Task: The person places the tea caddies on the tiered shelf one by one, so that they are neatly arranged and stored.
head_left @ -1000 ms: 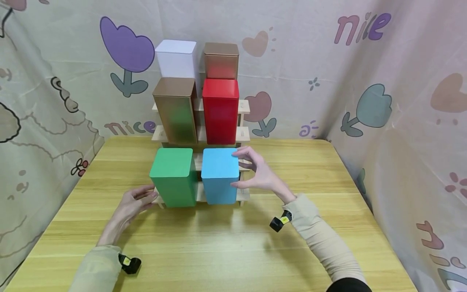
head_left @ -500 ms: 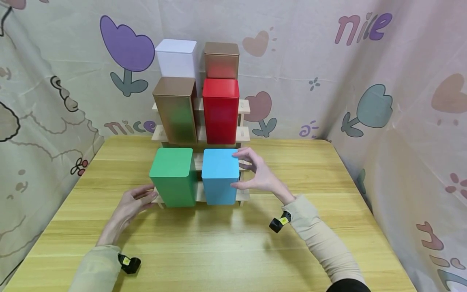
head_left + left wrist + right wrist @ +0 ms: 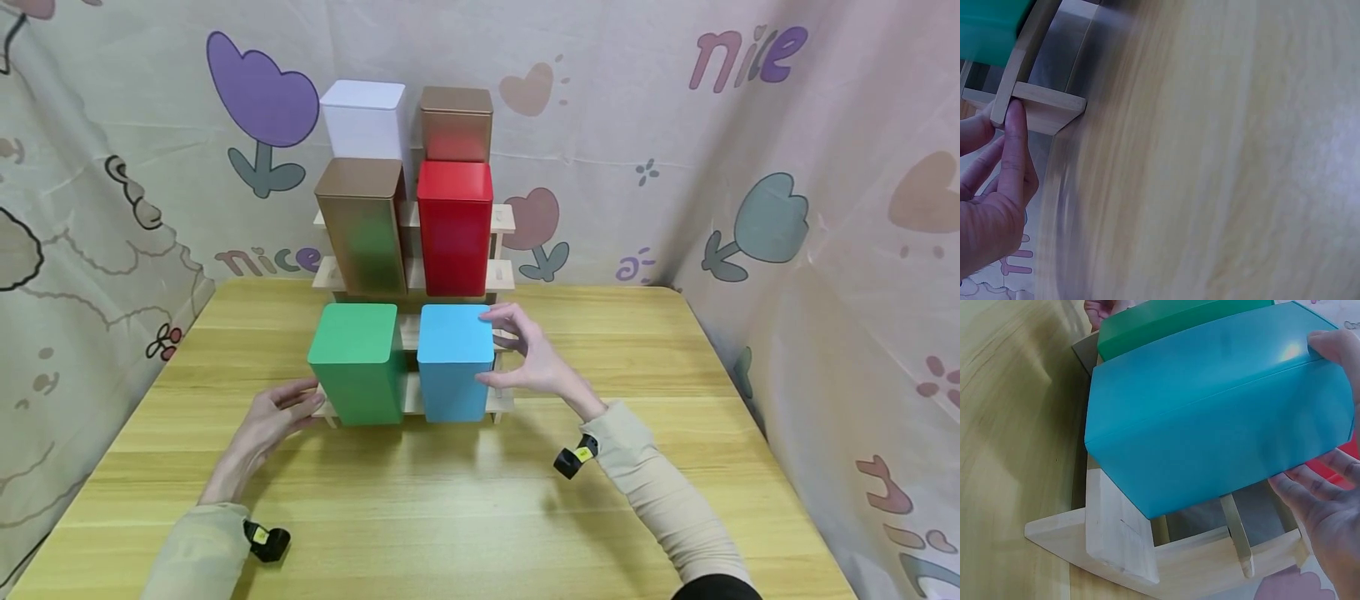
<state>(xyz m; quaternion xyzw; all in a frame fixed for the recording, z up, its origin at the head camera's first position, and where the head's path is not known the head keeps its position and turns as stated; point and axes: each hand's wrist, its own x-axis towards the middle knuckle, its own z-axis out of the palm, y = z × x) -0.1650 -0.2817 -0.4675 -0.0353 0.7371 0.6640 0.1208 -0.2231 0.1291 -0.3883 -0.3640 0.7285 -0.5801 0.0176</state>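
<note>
On the lowest step of a tiered wooden rack [image 3: 501, 273] stands a blue box [image 3: 453, 350], upright, right of a green box [image 3: 356, 358]. My right hand [image 3: 534, 358] grips the blue box at its right side. In the right wrist view, the thumb [image 3: 1333, 345] lies on one face and the fingers [image 3: 1317, 486] are around another. At the rack's lower left end, my left hand [image 3: 273, 425] pinches the end of a wooden slat [image 3: 1015, 75] between thumb and fingers, as the left wrist view shows.
Higher on the rack stand a brown-gold box [image 3: 363, 225] and a red box [image 3: 454, 229]. Behind them are a white box [image 3: 365, 125] and a smaller brown box [image 3: 456, 125]. The rack stands on a wooden table [image 3: 420, 517] before a printed curtain [image 3: 600, 150].
The blue box has shifted very slightly to the right, with my right hand still on it. My left hand and the other boxes look unmoved.
</note>
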